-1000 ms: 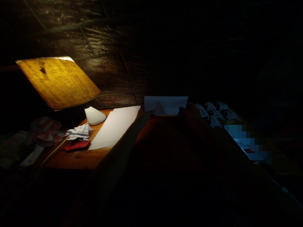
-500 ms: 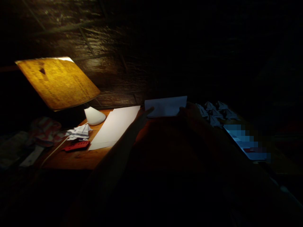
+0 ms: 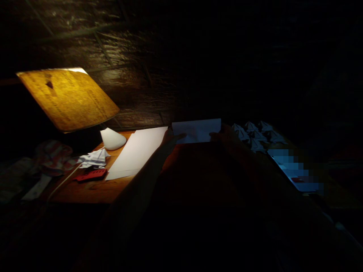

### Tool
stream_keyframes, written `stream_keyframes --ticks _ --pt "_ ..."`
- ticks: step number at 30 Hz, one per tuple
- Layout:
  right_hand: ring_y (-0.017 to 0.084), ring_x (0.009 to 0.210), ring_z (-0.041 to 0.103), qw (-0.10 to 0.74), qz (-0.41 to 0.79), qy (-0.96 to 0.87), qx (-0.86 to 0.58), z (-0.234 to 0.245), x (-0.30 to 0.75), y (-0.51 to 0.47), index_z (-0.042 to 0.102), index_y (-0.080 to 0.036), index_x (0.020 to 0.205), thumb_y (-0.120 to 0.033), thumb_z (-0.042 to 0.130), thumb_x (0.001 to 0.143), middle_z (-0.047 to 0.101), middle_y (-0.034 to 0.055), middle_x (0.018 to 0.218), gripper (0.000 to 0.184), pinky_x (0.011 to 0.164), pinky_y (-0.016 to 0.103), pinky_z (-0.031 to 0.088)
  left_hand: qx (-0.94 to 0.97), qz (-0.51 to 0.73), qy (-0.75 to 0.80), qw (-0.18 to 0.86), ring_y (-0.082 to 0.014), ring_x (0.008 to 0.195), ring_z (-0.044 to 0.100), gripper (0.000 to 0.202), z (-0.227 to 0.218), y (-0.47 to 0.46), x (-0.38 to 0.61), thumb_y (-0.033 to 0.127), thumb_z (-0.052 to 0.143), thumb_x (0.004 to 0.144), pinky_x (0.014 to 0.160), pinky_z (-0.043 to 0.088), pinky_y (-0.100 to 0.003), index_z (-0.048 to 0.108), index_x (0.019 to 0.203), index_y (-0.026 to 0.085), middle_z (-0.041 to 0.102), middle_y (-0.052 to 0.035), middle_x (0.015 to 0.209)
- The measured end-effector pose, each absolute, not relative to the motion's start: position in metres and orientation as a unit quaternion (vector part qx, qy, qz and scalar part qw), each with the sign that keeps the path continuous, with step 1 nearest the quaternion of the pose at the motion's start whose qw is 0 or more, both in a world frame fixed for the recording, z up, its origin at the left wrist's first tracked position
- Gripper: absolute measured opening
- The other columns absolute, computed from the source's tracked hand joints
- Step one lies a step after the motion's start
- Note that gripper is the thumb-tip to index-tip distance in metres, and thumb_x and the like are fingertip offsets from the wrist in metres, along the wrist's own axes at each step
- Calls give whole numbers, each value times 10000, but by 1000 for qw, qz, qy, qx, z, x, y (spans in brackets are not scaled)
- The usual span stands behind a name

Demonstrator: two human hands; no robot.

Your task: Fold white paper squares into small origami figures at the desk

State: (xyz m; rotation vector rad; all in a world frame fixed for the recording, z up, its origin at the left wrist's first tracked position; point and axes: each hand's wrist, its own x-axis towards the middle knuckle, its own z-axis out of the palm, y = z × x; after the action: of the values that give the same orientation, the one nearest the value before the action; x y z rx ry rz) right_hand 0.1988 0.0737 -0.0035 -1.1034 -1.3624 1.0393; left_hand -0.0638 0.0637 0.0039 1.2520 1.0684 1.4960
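A sheet of paper (image 3: 197, 127), seemingly folded, spans the gap between my two hands at the middle of the view. My left hand (image 3: 172, 139) grips its left end, thumb lying on the near face. At the other end my right hand (image 3: 221, 135) pinches the paper, its thumb over the lower right part. Shadow hides most of the fingers on both hands. Left of my left forearm, white sheets (image 3: 141, 149) lie stacked on the wooden table (image 3: 93, 192) in lamplight.
A lamp with a yellow shade (image 3: 70, 100) stands at the left. Near its base are a crumpled striped paper (image 3: 95, 158), a red object (image 3: 90, 175) and a cord. Several folded paper shapes (image 3: 256, 136) sit at the right, beside a blue-lit, pixelated screen (image 3: 295, 170).
The paper's upper edge has dropped and levelled a little. Both thumbs have shifted slightly inward over its face, and the right hand has come a bit left.
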Motion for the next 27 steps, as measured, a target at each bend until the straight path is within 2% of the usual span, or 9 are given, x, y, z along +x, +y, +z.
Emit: stream_keyframes --ticks 6,13,17,21,25,27 --pt "236 846 669 528 411 -551 -498 1 198 71 653 -182 1004 -294 821 579 723 70 953 471 759 402 569 503 609 443 425 -271 1005 698 584 6 61 -61 197 947 485 967 554 -446 657 990 153 739 -82 991" --pt "228 846 663 532 424 -550 -485 2 201 72 634 -191 966 -262 823 572 710 52 933 443 782 402 571 526 600 441 410 -249 999 690 641 5 63 -63 212 936 498 984 544 -448 656 1072 144 729 -94 1066" --pt "218 821 672 544 466 -528 -456 -2 201 75 625 -187 1003 -243 832 537 709 43 948 513 772 399 575 533 596 439 411 -252 992 691 633 7 61 -65 233 935 509 966 555 -438 649 1065 135 731 -94 1037" --pt "215 809 671 545 457 -529 -462 -3 199 76 617 -190 1006 -236 822 553 710 48 945 500 764 407 577 531 602 430 413 -262 1008 688 649 8 59 -64 245 937 506 950 560 -430 633 1070 141 728 -90 1037" --pt "230 838 679 541 448 -537 -468 -3 202 76 629 -191 1021 -239 823 561 716 61 964 501 783 422 579 532 596 436 415 -264 1031 667 763 8 61 -64 239 941 493 947 550 -427 597 1171 174 700 -77 1057" --pt "235 828 683 534 460 -545 -454 -5 206 77 646 -186 1011 -234 820 565 721 71 963 481 774 425 582 540 599 455 378 -276 1064 645 833 9 61 -65 234 940 499 954 536 -437 568 1243 208 670 -75 1092"
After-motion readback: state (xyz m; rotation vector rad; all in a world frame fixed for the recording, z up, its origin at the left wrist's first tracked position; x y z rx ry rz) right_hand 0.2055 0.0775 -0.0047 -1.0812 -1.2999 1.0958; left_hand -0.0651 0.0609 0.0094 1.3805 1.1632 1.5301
